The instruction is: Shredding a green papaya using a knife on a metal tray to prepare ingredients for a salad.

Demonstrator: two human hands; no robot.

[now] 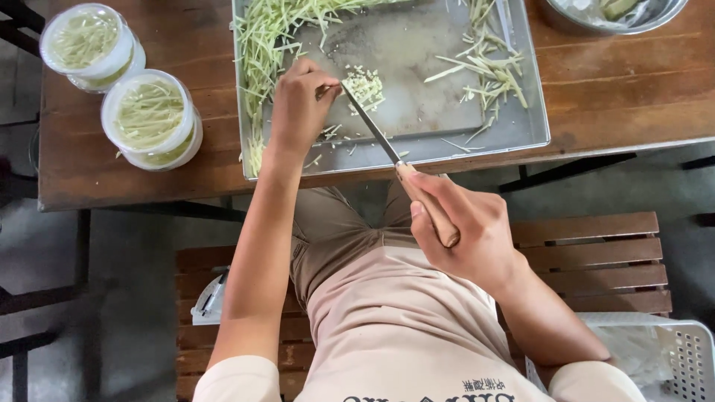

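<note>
While gripped, wooden-handled knife, thin-bladed.

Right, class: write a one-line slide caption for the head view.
Right hand holds a knife over chopped green strips steadied by left hand.

- Metal tray sits on wooden table, at its near edge; cutting board lies inside the tray.
- Chopped bits on the board, centre; strips pile along the tray's left side; loose strips at the board's right.
- Left hand on the board, just left of the chopped bits.
- Knife held by right hand, blade tip beside the left hand's fingertips.
- Two lidded tubs on the table, left of the tray.
- Metal bowl at far right.
- Bench under the person; basket at right.
</note>
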